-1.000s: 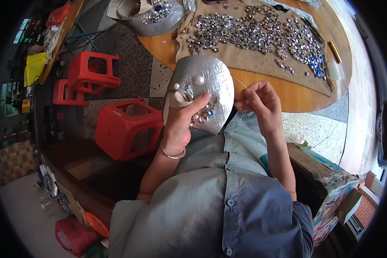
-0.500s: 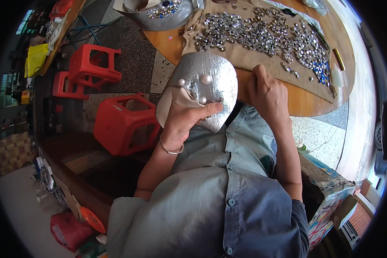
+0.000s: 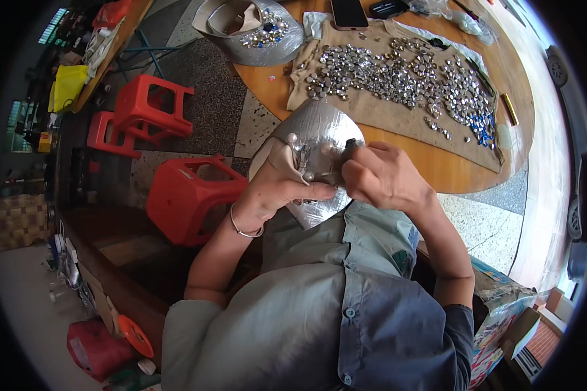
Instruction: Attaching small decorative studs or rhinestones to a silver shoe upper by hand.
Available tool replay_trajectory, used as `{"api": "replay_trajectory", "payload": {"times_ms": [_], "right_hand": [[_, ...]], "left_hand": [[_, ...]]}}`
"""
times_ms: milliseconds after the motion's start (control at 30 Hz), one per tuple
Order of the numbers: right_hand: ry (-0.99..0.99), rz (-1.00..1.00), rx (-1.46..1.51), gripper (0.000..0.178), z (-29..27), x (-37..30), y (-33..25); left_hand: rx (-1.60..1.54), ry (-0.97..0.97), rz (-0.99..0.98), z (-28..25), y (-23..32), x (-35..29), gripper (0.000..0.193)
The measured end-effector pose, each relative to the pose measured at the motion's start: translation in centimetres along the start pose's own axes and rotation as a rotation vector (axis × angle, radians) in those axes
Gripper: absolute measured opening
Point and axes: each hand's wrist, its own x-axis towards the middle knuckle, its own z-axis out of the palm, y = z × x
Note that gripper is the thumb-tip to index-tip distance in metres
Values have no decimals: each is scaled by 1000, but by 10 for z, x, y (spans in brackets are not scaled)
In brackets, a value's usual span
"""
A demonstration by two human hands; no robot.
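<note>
My left hand [image 3: 272, 190] grips a silver shoe upper [image 3: 319, 120] with a beige lining, its thumb lying across the lower part. Pearl-like beads [image 3: 292, 138] and a few small stones sit on the silver face. My right hand [image 3: 386, 174] is closed with curled fingers over the upper's right side, around a small dark object [image 3: 351, 147] whose kind I cannot make out. Beyond my hands, many clear and blue rhinestones [image 3: 398, 75] lie spread on a brown cloth [image 3: 372, 116]. The right fingertips are partly hidden.
On the round wooden table [image 3: 430, 159] are more silver uppers [image 3: 267, 55] bearing stones, a phone [image 3: 349, 14], plastic bags [image 3: 466, 23] and a gold-coloured tube [image 3: 509, 109]. Red plastic stools [image 3: 176, 195] stand on the floor to the left. A printed carton [image 3: 502, 319] is at the lower right.
My right hand has moved from the table edge to the upper, and a dark object now shows at its fingers. The view has shifted, showing more of the table's far side.
</note>
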Motion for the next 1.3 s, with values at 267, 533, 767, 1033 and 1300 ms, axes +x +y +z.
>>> {"api": "replay_trajectory", "payload": {"times_ms": [267, 533, 767, 1033, 1300], "right_hand": [[140, 930, 800, 3, -2, 3, -86], [971, 712, 407, 7, -40, -20, -54], [387, 384, 96, 15, -25, 1, -23], [545, 427, 716, 14, 20, 10, -75], [361, 275, 582, 22, 25, 4, -64]], "left_hand": [[-61, 397, 320, -12, 39, -15, 55], [183, 394, 376, 7, 20, -7, 47], [76, 242, 356, 31, 13, 10, 52], [-235, 376, 186, 21, 8, 18, 62], [-119, 334, 214, 18, -1, 21, 62]]}}
